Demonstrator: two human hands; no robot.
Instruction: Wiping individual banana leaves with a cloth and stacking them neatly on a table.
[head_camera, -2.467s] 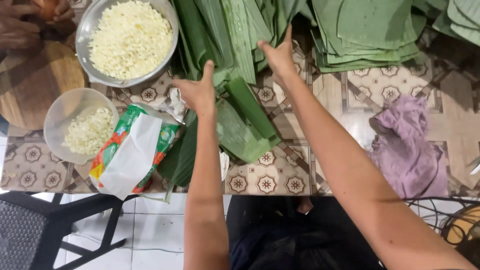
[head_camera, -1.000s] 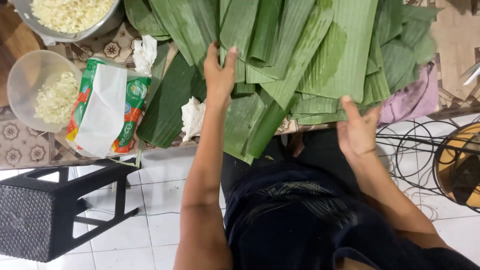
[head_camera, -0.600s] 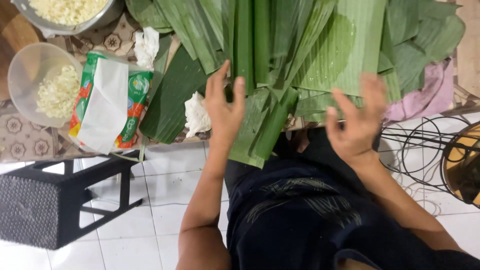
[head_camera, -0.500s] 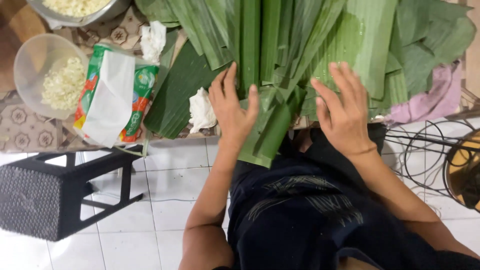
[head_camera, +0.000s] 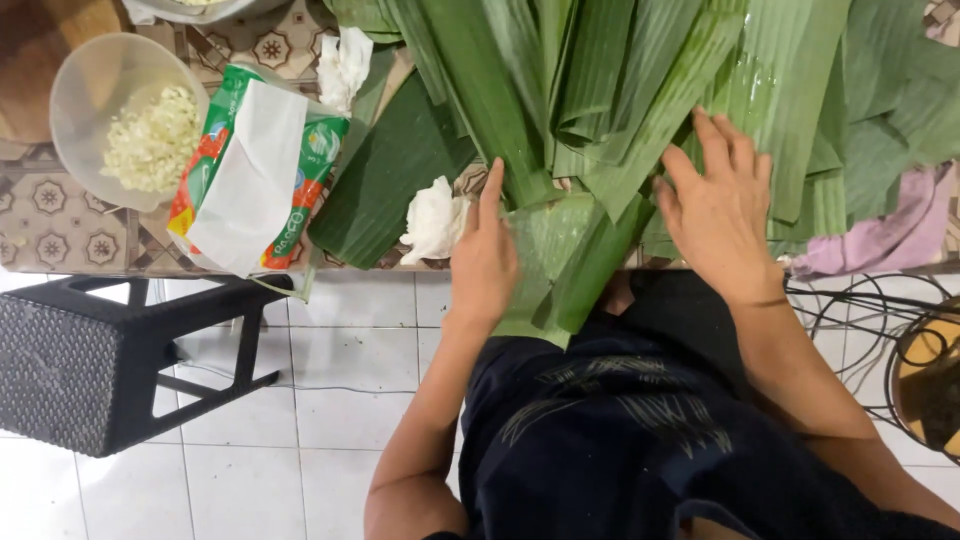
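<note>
On table edge, left hand (head_camera: 485, 262) and right hand (head_camera: 722, 213) both open, flat on banana leaves (head_camera: 600, 110).

The banana leaves (head_camera: 640, 110) run off the top edge and hide most of the surface (head_camera: 50, 220); a metal bowl (head_camera: 200, 8) is cut off there too.

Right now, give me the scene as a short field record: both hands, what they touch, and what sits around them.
left hand: flat, open, on the near end of the banana leaves
right hand: open, fingers spread, palm down on the same leaves
leaf ends: hang past the table edge toward the person
crumpled tissue: just left of the left hand
tissue pack: further left
plastic bowl: far left, holds pale chopped bits
pink cloth: right of the right hand
black stool: on the floor, lower left
</note>
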